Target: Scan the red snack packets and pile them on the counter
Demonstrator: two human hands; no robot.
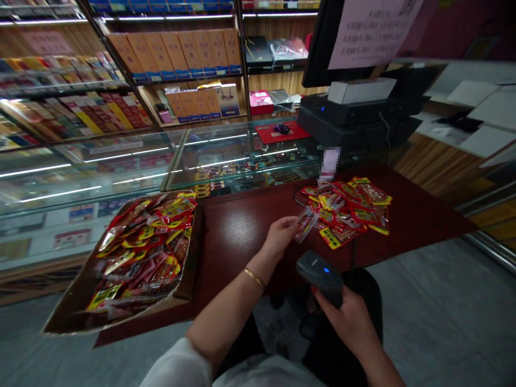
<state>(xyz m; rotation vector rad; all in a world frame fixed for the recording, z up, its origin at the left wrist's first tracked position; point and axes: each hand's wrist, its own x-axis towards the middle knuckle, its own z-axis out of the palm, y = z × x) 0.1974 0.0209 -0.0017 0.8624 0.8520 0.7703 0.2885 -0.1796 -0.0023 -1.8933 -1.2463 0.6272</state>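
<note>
My left hand point(281, 236) pinches a small clear-and-red snack packet point(306, 223) by its left edge, above the dark red table point(234, 226). That packet is close to a loose pile of red and yellow snack packets point(357, 207) on the right part of the table. My right hand point(352, 312) is wrapped round the handle of a black barcode scanner point(321, 271), which shows a blue light on top. The scanner's head lies just below the held packet. To the left, an open cardboard box point(193, 258) is filled with similar packets.
Behind the table runs a glass display counter point(226, 145) with a red mouse pad point(282, 131) on it. A monitor point(316, 48) stands at the back right above a black cash drawer point(342, 121). Shelves of boxed goods point(177, 54) line the back.
</note>
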